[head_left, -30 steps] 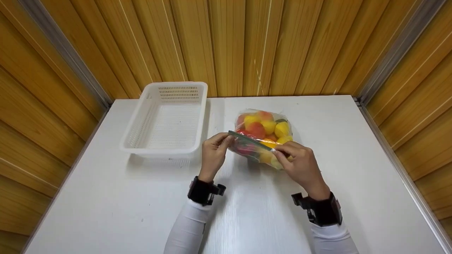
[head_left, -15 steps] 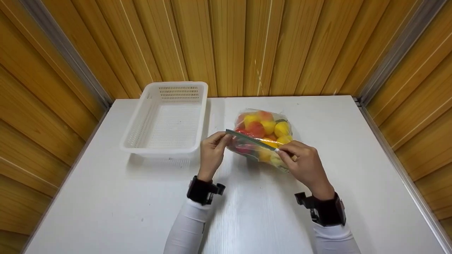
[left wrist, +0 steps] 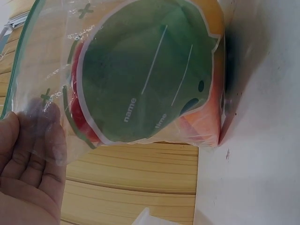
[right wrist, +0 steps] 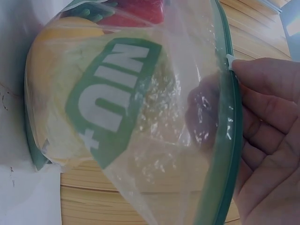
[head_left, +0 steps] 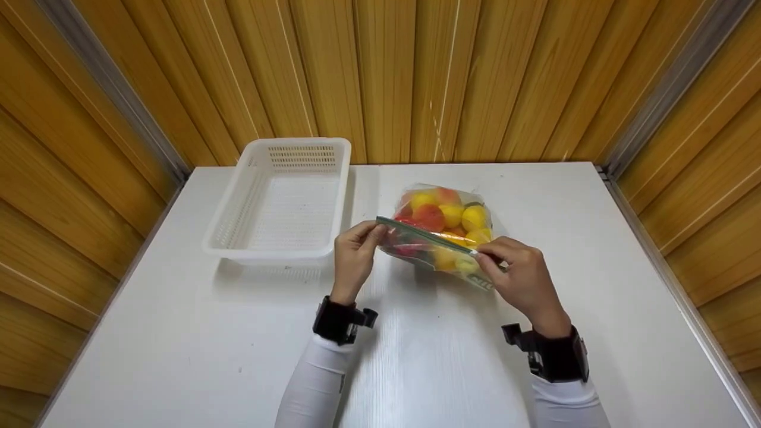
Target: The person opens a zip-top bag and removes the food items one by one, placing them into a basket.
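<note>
A clear zip bag (head_left: 437,261) stands on the table, filled with several red, yellow and orange fruits (head_left: 429,217). Its green zip strip (head_left: 423,233) runs taut between the two hands. At the strip's left end, my left hand (head_left: 355,257) pinches the bag's top corner between thumb and fingers. My right hand (head_left: 524,274) pinches a small white slider (right wrist: 230,62) on the strip, its other fingers curled behind the plastic. In the left wrist view a green printed panel (left wrist: 140,70) reads "name" and "time"; the right wrist view shows "NIU+" lettering (right wrist: 115,89).
A white plastic basket (head_left: 342,196) with slotted walls stands left of the bag, close to the left hand. Wood-look panels (head_left: 380,77) rise behind and at both sides of the white table (head_left: 238,356). Both wrists wear black camera mounts (head_left: 336,321).
My right hand has moved right and slightly down with the slider along the zip strip. My left hand has drifted a little left with its corner. The basket stays put.
</note>
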